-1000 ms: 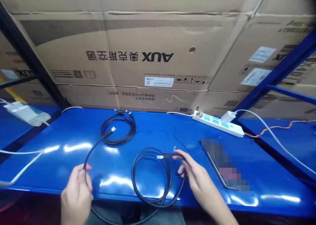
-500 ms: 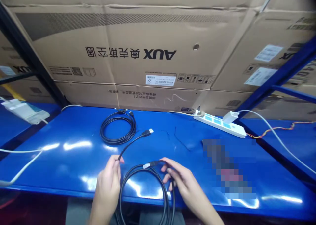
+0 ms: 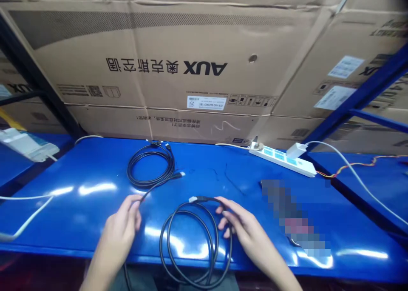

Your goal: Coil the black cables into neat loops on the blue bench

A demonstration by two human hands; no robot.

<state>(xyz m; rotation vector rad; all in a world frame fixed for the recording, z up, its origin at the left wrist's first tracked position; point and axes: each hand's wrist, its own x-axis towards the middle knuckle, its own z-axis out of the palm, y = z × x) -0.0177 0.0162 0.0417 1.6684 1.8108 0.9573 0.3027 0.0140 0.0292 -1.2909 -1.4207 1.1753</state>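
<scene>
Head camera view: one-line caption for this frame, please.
Left hand and right hand hold black cables on a blue workbench.

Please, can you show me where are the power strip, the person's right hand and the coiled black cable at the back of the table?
power strip point(image 3: 282, 161): head view, middle of its white body.
right hand point(image 3: 250, 227): head view, back of the hand.
coiled black cable point(image 3: 128, 170): head view, left side of the coil.

The left hand point(image 3: 119, 223) reaches in from the lower left, its fingers point(image 3: 135, 210) curled inward and pinched toward the thumb. The right hand point(image 3: 245, 225) angles in from the lower right, palm down, fingers loosely curved, though its grip is hard to judge.
</scene>
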